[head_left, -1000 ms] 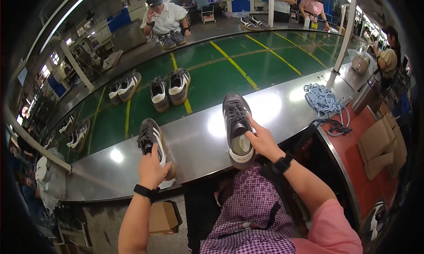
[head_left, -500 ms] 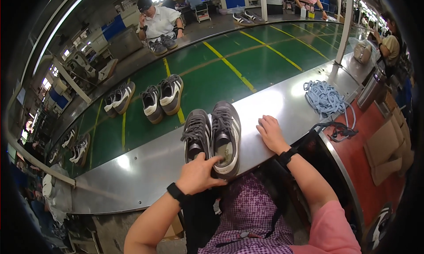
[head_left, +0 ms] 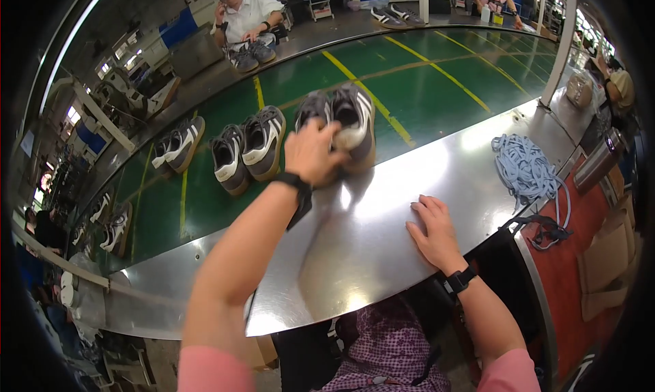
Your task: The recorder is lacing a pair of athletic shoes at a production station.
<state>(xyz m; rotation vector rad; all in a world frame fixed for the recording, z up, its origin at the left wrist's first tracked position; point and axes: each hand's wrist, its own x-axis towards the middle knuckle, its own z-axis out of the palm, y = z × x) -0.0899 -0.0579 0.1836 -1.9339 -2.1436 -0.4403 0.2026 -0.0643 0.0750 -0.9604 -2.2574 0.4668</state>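
Observation:
My left hand [head_left: 315, 154] is closed at the heel end of a pair of dark grey sneakers [head_left: 364, 134] with white stripes and gum soles. The pair is over the near edge of the green conveyor belt [head_left: 437, 85], slightly blurred, and my fingers hide part of the heels. Whether the soles touch the belt I cannot tell. On the steel ledge [head_left: 382, 235] rests my right hand [head_left: 437, 231], fingers apart and holding nothing. Just left of the held pair, another pair of grey sneakers [head_left: 263, 143] stands on the belt.
More sneakers [head_left: 183, 144] stand farther left on the belt. A heap of light blue laces [head_left: 524, 167] lies on the ledge at right, near dark laces [head_left: 542, 231] and a steel flask [head_left: 600, 160]. Across the belt sits a person [head_left: 249, 17] with sneakers in front.
My left hand has carried the pair of sneakers forward from the steel ledge to the belt. My right hand stays on the ledge. The view has shifted a little.

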